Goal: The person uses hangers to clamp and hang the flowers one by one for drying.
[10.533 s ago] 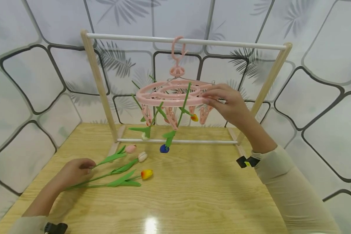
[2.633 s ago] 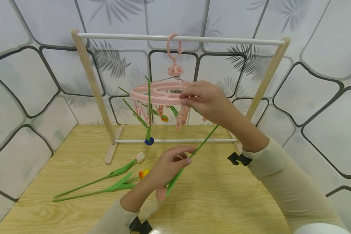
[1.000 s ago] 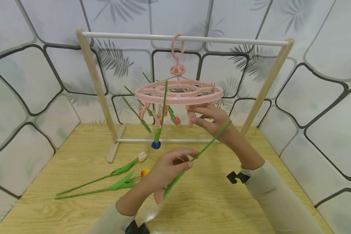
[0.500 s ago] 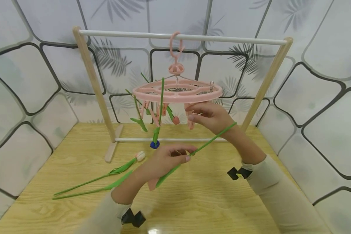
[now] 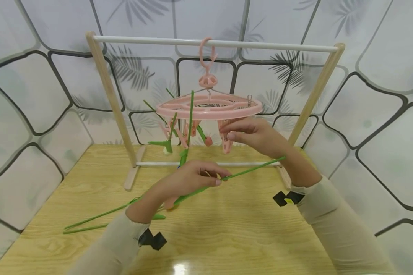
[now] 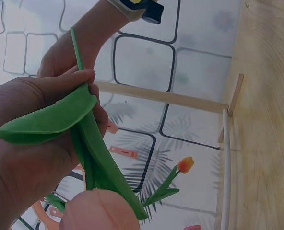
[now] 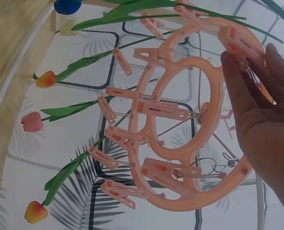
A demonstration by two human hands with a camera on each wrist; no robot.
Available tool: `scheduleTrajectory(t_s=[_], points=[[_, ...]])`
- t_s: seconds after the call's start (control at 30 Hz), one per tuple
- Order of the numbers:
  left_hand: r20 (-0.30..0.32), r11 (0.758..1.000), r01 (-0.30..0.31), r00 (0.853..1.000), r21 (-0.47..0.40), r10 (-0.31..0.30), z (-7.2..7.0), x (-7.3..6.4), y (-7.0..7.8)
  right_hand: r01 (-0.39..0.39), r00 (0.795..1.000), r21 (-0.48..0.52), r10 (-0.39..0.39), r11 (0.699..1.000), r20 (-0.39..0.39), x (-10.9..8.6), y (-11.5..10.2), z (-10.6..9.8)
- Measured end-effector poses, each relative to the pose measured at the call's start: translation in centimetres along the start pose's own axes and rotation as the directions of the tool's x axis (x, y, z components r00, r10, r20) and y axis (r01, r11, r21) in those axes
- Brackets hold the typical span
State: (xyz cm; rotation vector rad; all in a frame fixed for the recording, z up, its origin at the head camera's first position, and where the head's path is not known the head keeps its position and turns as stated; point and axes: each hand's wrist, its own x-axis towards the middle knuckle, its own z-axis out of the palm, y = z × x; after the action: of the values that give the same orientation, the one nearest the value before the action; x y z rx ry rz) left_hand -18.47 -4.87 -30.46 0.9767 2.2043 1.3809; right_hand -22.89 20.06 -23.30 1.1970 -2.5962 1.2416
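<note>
From my station I have the left hand (image 5: 196, 176) just past six o'clock from the centre of the head view, thumb and fingers pinching the pink tulip (image 6: 101, 213) by its stem. Its bloom is pale pink, smooth and rounded; broad, glossy green leaves fold back, one lying across the palm, others beside the bloom. The stem is thin, straight and green, slanting from the bloom at seven o'clock to its bare tip at four, near the right wrist; I can't tell whether the two touch.

My right hand (image 5: 258, 134) is at three o'clock, thumb and fingers pinching a pink peg (image 5: 226, 145) at about five o'clock on the hanger (image 5: 210, 114). The hanger is an orange-pink ring hooked over the rack's white bar (image 5: 278, 46) at twelve.

Other tulips hang bloom-down from it: blue (image 7: 67, 5), cream, coral (image 7: 31, 122) and two yellow-orange ones. At eight o'clock, two stems (image 5: 89, 225) lie on the table (image 5: 247, 236), blooms hidden behind my left arm.
</note>
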Motion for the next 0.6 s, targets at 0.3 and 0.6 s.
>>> scheduleTrajectory(t_s=[0.3, 0.6], points=[[-0.016, 0.994, -0.066, 0.998, -0.087, 0.065, -0.85, 0.54, -0.04, 0.078, 0.997, 0.104, -0.079, 0.991, 0.000, -0.15, -0.12, -0.12], [-0.177, 0.980, -0.121, 0.980, -0.155, 0.093, -0.98, 0.16, -0.17, -0.035, 0.993, 0.122, 0.048, 0.992, -0.104, -0.65, 0.54, 0.71]])
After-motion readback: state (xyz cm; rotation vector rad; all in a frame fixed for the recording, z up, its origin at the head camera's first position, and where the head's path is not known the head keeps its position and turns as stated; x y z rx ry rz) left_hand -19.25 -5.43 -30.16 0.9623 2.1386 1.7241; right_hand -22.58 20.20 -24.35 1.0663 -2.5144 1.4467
